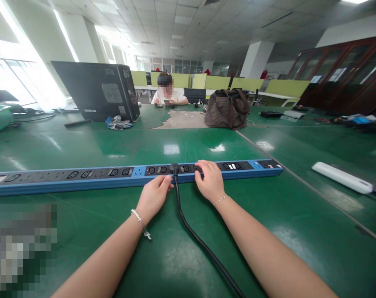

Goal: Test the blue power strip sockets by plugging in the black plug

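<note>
A long blue power strip point(82, 184) with black sockets lies across the green table. A black plug point(174, 168) sits on one of its sockets, and a thick black cable point(192, 231) runs from it toward the lower right. My left hand point(153, 196) is at the strip's front edge, just left of the cable, its thumb and fingers drawn together; whatever may be between them is hidden. My right hand point(210, 181) rests over the strip to the right of the plug, fingers bent over the sockets and thumb apart, with nothing visible in it.
A black computer case point(104, 91) stands at the back left, beside gloves point(118, 123). A brown bag point(226, 109) is at the back centre, near a seated person point(167, 95). On the right lies a white bar-shaped device point(342, 178). A green container point(0, 118) is far left.
</note>
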The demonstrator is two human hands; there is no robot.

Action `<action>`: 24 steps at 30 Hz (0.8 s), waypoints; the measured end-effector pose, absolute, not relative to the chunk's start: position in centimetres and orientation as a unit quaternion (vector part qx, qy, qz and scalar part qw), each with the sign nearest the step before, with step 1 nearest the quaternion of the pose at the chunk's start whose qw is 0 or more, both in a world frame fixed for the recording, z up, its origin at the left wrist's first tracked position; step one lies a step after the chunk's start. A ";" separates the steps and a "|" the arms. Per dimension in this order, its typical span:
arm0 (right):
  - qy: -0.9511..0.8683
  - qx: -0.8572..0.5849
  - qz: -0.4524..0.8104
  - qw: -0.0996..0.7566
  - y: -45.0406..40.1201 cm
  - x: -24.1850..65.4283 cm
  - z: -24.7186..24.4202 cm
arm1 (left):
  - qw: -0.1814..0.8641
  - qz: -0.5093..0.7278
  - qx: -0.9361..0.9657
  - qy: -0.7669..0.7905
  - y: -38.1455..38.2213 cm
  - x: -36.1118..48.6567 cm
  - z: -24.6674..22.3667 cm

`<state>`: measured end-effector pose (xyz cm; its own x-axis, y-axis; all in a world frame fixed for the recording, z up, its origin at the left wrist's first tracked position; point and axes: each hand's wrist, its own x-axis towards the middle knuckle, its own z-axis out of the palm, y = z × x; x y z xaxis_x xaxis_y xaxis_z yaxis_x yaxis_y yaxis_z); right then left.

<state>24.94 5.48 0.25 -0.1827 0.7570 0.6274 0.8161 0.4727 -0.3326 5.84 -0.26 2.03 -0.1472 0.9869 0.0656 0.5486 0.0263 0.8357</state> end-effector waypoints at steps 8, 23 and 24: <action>-0.786 -0.542 -0.026 0.296 6.3 24.2 -0.7 | 0.541 0.479 0.328 0.608 2.4 9.8 2.6; -0.802 -0.541 -0.088 0.238 5.6 23.6 -0.9 | 0.500 0.547 0.330 0.585 3.0 10.6 1.5; -0.801 -0.542 -0.088 0.237 5.6 23.6 -0.9 | 0.495 0.550 0.331 0.585 2.9 10.7 1.5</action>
<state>23.59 5.61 -0.88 -0.2995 0.8267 0.4762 0.9107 0.3966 -0.1158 10.69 2.91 1.49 -0.2897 0.9327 -0.2146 -0.1577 0.1746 0.9719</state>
